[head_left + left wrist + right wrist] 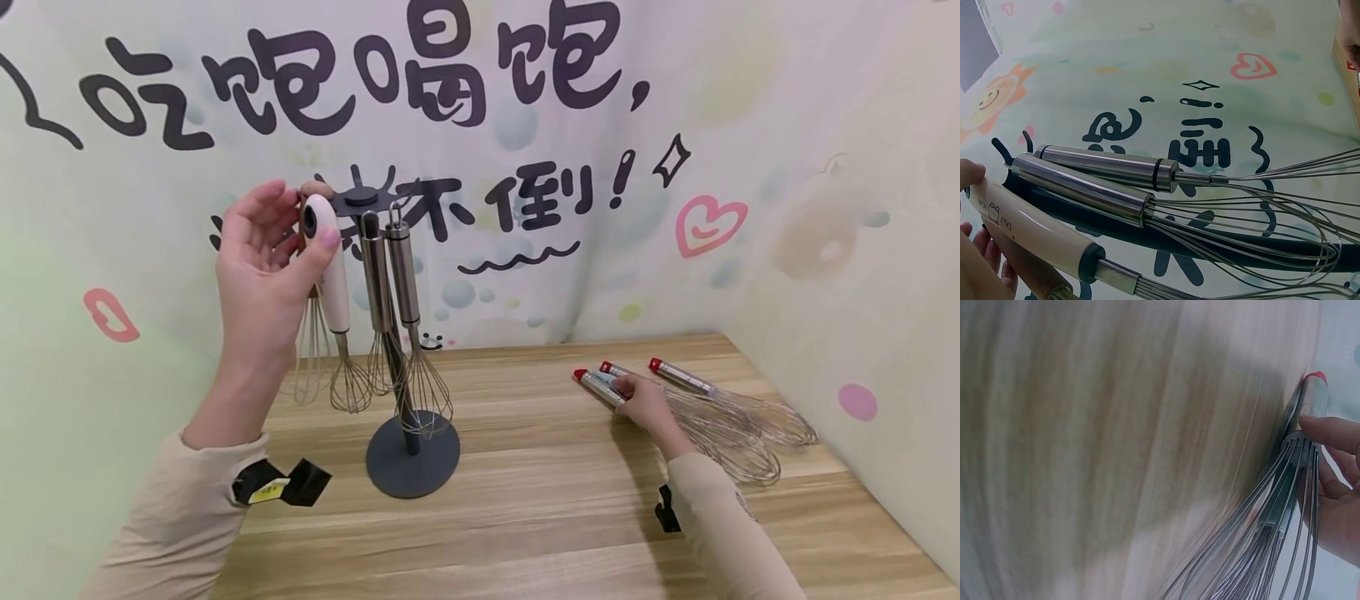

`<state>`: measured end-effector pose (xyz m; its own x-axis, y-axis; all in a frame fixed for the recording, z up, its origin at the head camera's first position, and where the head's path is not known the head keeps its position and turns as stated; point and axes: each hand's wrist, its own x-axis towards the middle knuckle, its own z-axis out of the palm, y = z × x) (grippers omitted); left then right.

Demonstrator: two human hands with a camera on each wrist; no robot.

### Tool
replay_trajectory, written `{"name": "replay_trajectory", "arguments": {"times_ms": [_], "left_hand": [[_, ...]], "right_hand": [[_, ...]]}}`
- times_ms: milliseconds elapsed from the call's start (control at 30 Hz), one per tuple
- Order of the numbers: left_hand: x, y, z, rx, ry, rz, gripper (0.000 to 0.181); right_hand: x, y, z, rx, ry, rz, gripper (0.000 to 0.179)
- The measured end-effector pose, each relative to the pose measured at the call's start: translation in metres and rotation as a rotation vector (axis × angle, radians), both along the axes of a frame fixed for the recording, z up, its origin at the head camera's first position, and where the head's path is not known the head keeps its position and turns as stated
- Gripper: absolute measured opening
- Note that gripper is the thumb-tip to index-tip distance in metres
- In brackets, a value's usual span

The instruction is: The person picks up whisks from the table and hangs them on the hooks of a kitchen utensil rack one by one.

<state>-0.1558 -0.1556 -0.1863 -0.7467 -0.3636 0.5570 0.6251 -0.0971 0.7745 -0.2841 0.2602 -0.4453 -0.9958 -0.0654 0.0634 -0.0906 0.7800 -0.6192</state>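
At a dark grey whisk stand, my left hand pinches the top of a white-handled whisk, thumb on its near side. Behind it, the fingers lie by a whisk with a brown wooden handle, partly hidden. Two steel-handled whisks, one nearer and one farther right, hang beside it by their top ends. On the table's right side, my right hand holds a steel whisk with a red-tipped handle, thumb and fingers around the handle just above the wires.
Another red-tipped whisk lies beyond my right hand, with a third red tip between them; their wire heads overlap toward the right. The wooden table meets a printed wall covering at the back and right.
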Motion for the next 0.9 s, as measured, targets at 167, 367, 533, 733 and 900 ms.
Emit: {"name": "replay_trajectory", "arguments": {"times_ms": [167,367,533,733,900], "left_hand": [[0.0004,0.0019,0.0008,-0.007,-0.013,0.003,0.051],[0.0019,0.0038,0.0005,-0.026,-0.017,0.034,0.052],[0.003,0.0049,0.0005,-0.021,-0.019,0.041,0.054],[0.0032,0.0051,0.0023,-0.026,-0.024,0.048,0.053],[0.0029,0.0054,0.0033,-0.021,-0.029,0.056,0.053]], "right_hand": [[0.001,0.0012,-0.0028,0.021,0.0,-0.002,0.038],[0.0014,0.0004,-0.0035,0.044,0.014,-0.008,0.039],[0.0017,-0.0023,-0.0012,0.049,-0.011,-0.014,0.04],[0.0006,-0.0027,0.0007,0.055,-0.024,-0.015,0.04],[0.0002,-0.0033,0.0025,0.071,-0.028,-0.014,0.04]]}}
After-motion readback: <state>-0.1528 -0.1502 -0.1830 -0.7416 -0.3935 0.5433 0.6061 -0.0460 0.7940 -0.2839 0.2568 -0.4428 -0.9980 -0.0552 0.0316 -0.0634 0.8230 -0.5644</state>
